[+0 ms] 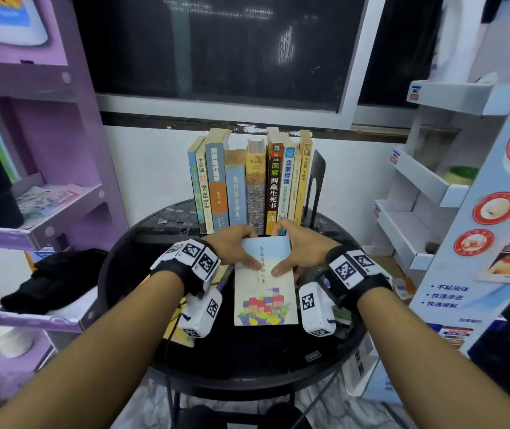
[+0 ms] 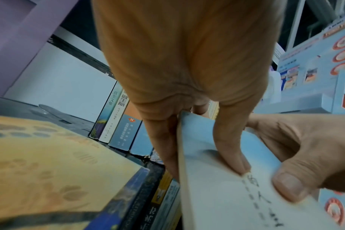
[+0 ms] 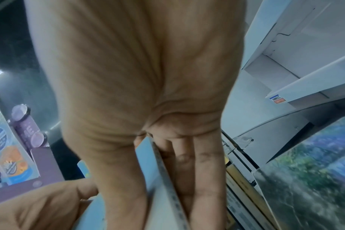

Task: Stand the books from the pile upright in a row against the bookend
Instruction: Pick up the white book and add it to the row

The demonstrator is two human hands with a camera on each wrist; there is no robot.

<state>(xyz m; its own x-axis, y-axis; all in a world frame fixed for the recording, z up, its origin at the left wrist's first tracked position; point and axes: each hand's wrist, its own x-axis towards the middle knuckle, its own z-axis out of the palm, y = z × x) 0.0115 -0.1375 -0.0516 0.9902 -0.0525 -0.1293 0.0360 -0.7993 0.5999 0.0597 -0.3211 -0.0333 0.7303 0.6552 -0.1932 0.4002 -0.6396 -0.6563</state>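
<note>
Held book: a thin paperback (image 1: pixel 266 283) with a pale blue-to-cream cover, vertical black characters and coloured houses at its near end, is lying face up above the table (image 1: pixel 247 366).
Left hand: the left hand (image 1: pixel 235 246) is pinching the book's left edge, thumb on the cover, fingers underneath.
Right hand: the right hand (image 1: pixel 297 246) is gripping the right edge the same way.
Pile: more books (image 2: pixel 49 163) are lying flat beneath both wrists.
Row: upright books (image 1: pixel 247 184) are standing just beyond the fingertips, the rightmost leaning against the black bookend (image 1: pixel 314 187).
Open room: bare tabletop is showing left of the row; the purple shelf (image 1: pixel 31 150) and white rack (image 1: pixel 426 181) are flanking the table.
</note>
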